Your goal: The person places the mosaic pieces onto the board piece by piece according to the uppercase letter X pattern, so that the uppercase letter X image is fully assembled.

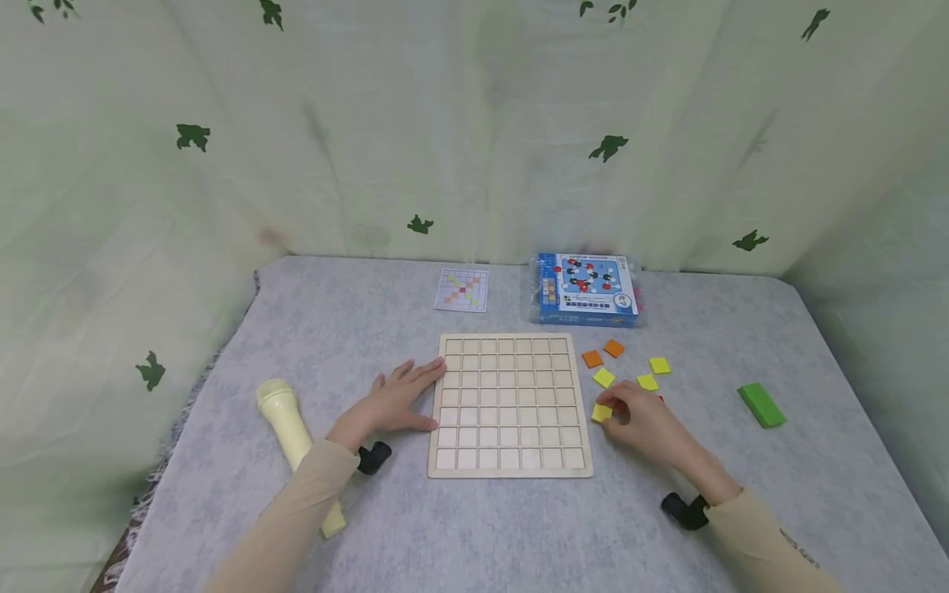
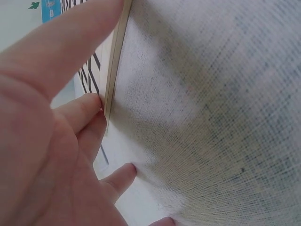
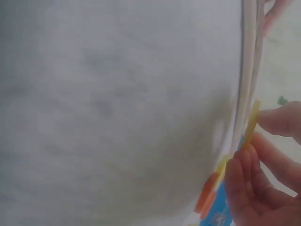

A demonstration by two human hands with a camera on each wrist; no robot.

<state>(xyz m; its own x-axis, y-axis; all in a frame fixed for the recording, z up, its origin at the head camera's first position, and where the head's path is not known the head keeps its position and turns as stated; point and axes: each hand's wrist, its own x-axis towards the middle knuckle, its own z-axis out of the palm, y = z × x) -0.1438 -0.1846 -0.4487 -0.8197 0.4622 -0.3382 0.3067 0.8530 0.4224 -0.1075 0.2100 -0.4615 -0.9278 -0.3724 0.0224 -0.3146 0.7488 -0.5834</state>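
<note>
Tile [image 1: 601, 413], yellow, thin and square, is turned a bit, its sides about even, just beside the right edge of the wooden board [image 1: 511, 473]. The right hand [image 1: 643, 422] pinches it; the left hand [image 1: 396, 403] touches the board, fingers spread.

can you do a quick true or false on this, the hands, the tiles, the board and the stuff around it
1. The right hand pinches a yellow tile. True.
2. The left hand is pinching a tile too. False: it touches the left edge of the wooden grid board.
3. Two orange tiles lie right of the board. True.
4. The blue box lies left of the patterned card. False: it lies to the right of the card.
5. The green block lies farther right than the right hand. True.
6. The yellow tiles sit in the board's cells. False: they are off the board, to its right.
</note>
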